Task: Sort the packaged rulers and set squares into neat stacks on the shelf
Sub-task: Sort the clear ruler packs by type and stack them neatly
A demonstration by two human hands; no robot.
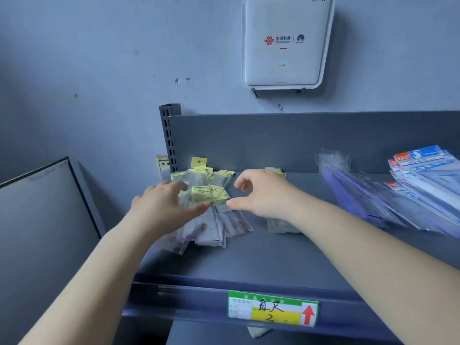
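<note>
Reaching in from the lower left of the frame, the left hand point(164, 205) lies with fingers nearly straight on the fanned pile of yellow-labelled packaged rulers point(211, 210) at the centre of the frame, thumb touching the wrappers. The right hand point(261, 195), coming from the lower right, hovers at the pile's right edge with loosely curled fingers spread wide, thumb tip at a yellow label, holding nothing. Half hidden behind the right wrist lies a smaller stack of clear packs point(281, 225). All rest on the grey shelf point(261, 257). At right centre sits a slanting heap of blue-and-red carded packs point(423, 180). A price tag point(272, 308) with a red arrow hangs on the shelf's front edge, lower centre. A white router point(286, 41) is mounted on the wall, upper right.
</note>
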